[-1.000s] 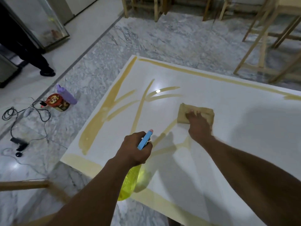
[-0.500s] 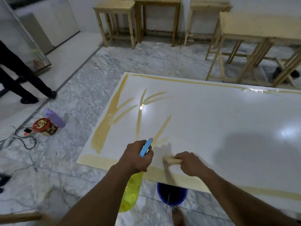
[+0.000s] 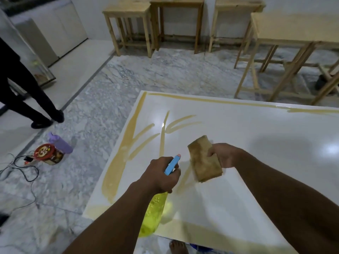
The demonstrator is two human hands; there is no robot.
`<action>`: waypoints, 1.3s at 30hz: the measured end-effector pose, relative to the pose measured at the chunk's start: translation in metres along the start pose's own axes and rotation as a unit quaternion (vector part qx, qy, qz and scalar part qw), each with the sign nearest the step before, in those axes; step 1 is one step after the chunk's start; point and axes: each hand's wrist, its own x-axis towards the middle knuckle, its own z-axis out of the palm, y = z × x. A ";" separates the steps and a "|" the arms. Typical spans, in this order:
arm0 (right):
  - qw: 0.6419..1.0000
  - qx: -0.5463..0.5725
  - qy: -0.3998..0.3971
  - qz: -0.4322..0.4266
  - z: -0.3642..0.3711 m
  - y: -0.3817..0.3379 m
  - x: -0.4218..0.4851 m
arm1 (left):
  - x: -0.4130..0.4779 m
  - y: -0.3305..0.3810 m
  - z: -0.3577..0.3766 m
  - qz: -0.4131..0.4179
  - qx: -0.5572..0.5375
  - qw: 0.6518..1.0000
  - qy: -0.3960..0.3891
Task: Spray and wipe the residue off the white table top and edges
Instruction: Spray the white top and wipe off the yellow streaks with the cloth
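Our left hand (image 3: 161, 176) is curled tight round the neck of a spray bottle (image 3: 155, 217). The bottle's blue head pokes up past our knuckles, and its clear yellow-green body hangs below the wrist over the near edge of the white table (image 3: 256, 180). Just beside it, our right hand (image 3: 222, 155) pinches a folded brown cloth (image 3: 203, 160) by its right side, thumb on top. We cannot tell whether the cloth's lower end touches the top.

The table top is glossy and carries yellow-brown residue (image 3: 119, 162): a broad band down the left edge, a thin line along the far edge, a paler strip along the near edge, and thin strokes fanning out ahead of the cloth. The right part is plain white with light glare.

On the marble floor (image 3: 91, 125) to the left, a purple bottle (image 3: 59, 144) lies against a round tin (image 3: 48, 154), with black cables (image 3: 27, 171) nearby. Wooden tables (image 3: 128, 24) stand along the far wall.
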 end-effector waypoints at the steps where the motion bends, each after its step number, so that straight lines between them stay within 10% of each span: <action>1: 1.000 -0.021 0.018 -0.012 -0.003 -0.023 0.014 | 0.013 0.000 -0.005 -0.006 0.003 1.000 -0.001; 5: 0.976 -0.184 0.094 -0.072 -0.027 -0.119 0.069 | 0.059 0.000 -0.022 0.000 0.029 1.000 0.000; 11: 0.823 -0.488 0.215 -0.196 -0.027 -0.199 0.139 | 0.104 -0.003 -0.039 -0.014 0.008 1.000 0.016; 23: 0.734 -0.562 0.257 -0.283 0.055 -0.018 0.149 | 0.089 -0.050 -0.041 -0.041 -0.002 0.999 0.019; 32: 0.727 -0.631 0.190 -0.193 0.156 0.129 -0.001 | -0.013 -0.050 -0.044 0.003 -0.014 1.000 0.004; 37: 0.776 -0.552 0.188 -0.241 0.173 0.154 -0.041 | -0.059 -0.067 -0.044 0.001 -0.018 1.000 -0.002; 39: 0.851 -0.444 0.153 -0.237 0.163 0.136 -0.056 | -0.066 -0.069 -0.047 -0.001 -0.021 1.000 -0.007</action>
